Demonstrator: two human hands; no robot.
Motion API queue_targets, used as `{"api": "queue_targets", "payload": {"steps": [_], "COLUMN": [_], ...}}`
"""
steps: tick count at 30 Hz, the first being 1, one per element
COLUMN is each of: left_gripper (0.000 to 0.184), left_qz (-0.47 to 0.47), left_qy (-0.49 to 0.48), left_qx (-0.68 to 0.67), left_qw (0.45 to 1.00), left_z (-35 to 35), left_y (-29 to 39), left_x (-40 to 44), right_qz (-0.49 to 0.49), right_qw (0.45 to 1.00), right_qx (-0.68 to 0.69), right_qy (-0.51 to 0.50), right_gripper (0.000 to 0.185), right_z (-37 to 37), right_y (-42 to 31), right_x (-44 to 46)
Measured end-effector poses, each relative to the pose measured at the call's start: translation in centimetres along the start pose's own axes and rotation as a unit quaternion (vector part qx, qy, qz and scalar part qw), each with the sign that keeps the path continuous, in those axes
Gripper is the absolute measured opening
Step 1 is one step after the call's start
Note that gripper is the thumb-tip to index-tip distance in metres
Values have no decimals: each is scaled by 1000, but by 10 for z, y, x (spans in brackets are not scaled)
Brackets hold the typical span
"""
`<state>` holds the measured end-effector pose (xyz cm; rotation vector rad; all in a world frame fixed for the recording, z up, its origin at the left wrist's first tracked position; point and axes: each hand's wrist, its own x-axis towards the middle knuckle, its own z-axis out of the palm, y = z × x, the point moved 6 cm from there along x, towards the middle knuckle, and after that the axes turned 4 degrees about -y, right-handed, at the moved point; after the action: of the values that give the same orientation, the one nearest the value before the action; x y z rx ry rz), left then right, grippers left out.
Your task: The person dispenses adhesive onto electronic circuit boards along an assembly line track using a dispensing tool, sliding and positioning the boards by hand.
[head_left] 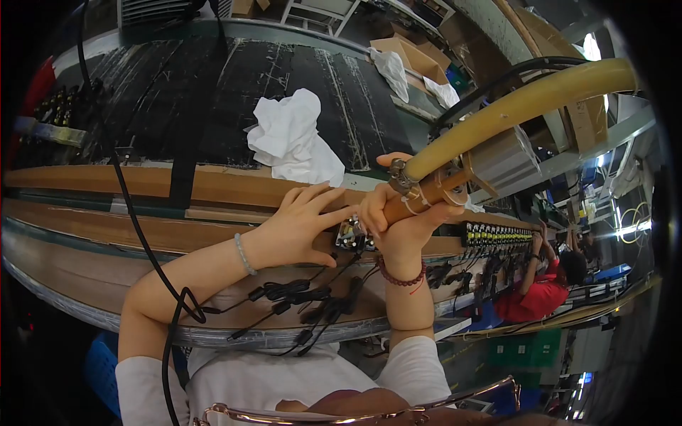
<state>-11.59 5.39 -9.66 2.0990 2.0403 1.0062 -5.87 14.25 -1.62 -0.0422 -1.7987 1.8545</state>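
Observation:
My right hand is wrapped around an orange-brown cylindrical dispensing gun with a thick yellow hose joined to it. Its tip, hidden by my fingers, points down toward a small circuit board crowded with components. Left of the board is my left hand, fingers spread, with the index finger and thumb at the board's edge; whether they touch it I cannot tell. Black cables with plugs trail from the board area over the bench's near edge.
A crumpled white cloth lies on the scratched black conveyor belt. A long row of boards runs off to the right, where a person in red works. A black cable hangs across the left side. Cardboard boxes stand behind.

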Motion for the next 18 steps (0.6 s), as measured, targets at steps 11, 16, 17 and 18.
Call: {"api": "queue_targets", "payload": {"steps": [11,16,17,18], "left_gripper": [96,94,91,87], "left_qz": [-101,-87,-79,-69], "left_qy": [-63,-46,-29,-14], "left_qx": [153,174,177,179], "left_qw": [981,980,981,981], "left_z": [8,12,11,11], "left_y": [-21,-20,-19,-17], "left_x": [-9,-12,-13,-13], "right_qz": [-137,-7,3,19], "right_qw": [985,899,881,889], "right_qx": [-87,-411,-441,-431], "right_qy": [66,149,170,155], "right_gripper": [74,35,30,29], "right_z": [-98,-115,-119,-110], "right_y": [-12,-9,-5,-8], "right_x": [48,38,31,25]}}
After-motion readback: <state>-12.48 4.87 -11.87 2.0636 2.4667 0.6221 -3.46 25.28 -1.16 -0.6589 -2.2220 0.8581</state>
